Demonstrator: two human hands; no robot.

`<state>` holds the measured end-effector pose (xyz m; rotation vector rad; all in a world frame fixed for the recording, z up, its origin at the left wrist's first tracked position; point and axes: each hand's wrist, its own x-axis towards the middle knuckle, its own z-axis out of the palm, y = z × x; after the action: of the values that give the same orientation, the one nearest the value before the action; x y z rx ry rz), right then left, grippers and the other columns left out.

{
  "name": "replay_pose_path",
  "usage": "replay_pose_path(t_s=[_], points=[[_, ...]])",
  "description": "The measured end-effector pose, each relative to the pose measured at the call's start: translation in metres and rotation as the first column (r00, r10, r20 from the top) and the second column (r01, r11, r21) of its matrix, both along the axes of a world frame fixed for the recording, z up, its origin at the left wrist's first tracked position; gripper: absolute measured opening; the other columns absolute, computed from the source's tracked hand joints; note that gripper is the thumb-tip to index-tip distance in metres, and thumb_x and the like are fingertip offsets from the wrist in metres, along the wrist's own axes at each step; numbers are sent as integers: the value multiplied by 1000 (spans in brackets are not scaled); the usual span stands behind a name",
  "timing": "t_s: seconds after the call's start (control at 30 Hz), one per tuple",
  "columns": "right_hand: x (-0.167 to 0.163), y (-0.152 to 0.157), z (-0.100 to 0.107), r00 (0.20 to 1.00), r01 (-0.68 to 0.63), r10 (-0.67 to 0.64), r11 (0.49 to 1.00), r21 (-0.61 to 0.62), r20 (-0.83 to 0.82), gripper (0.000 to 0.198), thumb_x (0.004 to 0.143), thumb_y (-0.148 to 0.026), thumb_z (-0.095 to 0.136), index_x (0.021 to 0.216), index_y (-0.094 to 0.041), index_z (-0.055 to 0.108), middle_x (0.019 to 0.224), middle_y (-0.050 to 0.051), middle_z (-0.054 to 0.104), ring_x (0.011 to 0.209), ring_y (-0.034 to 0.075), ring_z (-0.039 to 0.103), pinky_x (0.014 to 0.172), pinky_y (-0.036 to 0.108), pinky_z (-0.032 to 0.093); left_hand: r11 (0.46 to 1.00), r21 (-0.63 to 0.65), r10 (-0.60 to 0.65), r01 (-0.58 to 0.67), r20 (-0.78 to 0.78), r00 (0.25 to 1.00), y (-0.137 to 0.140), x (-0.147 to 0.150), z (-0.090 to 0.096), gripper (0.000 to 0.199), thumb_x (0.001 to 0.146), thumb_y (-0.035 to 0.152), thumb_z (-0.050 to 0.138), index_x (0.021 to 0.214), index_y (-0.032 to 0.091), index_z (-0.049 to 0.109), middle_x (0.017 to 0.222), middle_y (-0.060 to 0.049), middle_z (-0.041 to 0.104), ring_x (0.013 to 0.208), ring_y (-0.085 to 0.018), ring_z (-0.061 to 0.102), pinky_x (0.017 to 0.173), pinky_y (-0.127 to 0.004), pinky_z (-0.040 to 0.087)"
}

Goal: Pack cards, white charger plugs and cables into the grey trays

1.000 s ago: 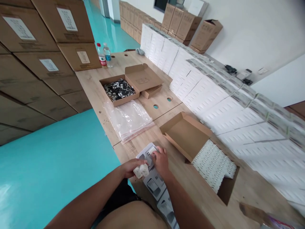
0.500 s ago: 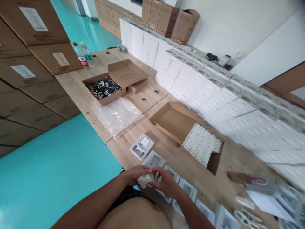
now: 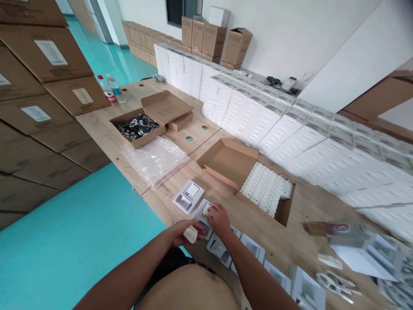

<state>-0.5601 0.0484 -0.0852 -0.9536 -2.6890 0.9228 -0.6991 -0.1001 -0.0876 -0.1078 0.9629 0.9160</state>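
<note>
My left hand [image 3: 183, 230] is closed around one or more small white plug adapters [image 3: 190, 234], above the table's front edge; how many it holds I cannot tell. Just to its right, my right hand [image 3: 220, 218] reaches over a grey plastic tray [image 3: 197, 212], its fingertips on a white adapter [image 3: 205, 210] in the tray's upper compartment. Beyond it lies another tray [image 3: 179, 199] with an adapter [image 3: 192, 189] showing two dark prongs. More trays [image 3: 253, 249] run in a row toward the lower right, partly covered by my right arm.
An open carton [image 3: 287, 211] holds rows of white adapters. Clear plastic bags [image 3: 158, 159] lie left of it, near a box with black-and-white contents [image 3: 138, 127]. White boxes [image 3: 245, 107] form a long wall behind. Brown cartons [image 3: 41, 120] are stacked left. A white cable [image 3: 332, 282] lies right.
My hands have separated. The right moved up and away with an adapter to the second tray, while the left stayed near the front edge holding white adapter material. The view shifted slightly.
</note>
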Motion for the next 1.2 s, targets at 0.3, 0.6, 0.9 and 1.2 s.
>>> replay_pose_path(t_s=[0.3, 0.6, 0.9, 1.2], points=[[31, -41, 72, 973, -147, 52, 889, -433, -223, 10, 76, -22, 62, 86, -22, 60, 107, 0, 65, 95, 17, 60, 79, 28, 50, 972, 215, 103, -96, -23, 994, 24, 23, 36, 59, 78, 64, 60, 115, 17, 57, 98, -9, 69, 75, -22, 68, 58, -28, 50], [114, -6, 23, 968, 236, -249, 940, -246, -24, 19, 70, -15, 63, 88, -21, 61, 105, 6, 65, 97, 23, 59, 84, 37, 49, 938, 41, -341, 345, -77, 937, 35, 67, 13, 53, 70, 62, 67, 75, 10, 65, 83, -11, 65, 76, -22, 64, 65, -35, 54], [115, -19, -7, 993, 108, -111, 990, 87, 33, 17, 76, -16, 67, 92, -23, 68, 121, 7, 61, 118, 28, 48, 102, 45, 37, 916, 17, -386, 401, -236, 892, 31, 77, 7, 45, 61, 51, 78, 84, 15, 63, 94, -8, 66, 79, -20, 64, 61, -28, 53], [157, 167, 22, 764, 640, -642, 767, 53, 58, 40, 86, -25, 48, 124, -13, 52, 122, 17, 57, 109, 26, 57, 99, 40, 42, 928, 100, -301, 359, -366, 880, 32, 51, 55, 44, 79, 53, 63, 104, 17, 63, 123, -13, 60, 99, -28, 64, 54, -26, 51]])
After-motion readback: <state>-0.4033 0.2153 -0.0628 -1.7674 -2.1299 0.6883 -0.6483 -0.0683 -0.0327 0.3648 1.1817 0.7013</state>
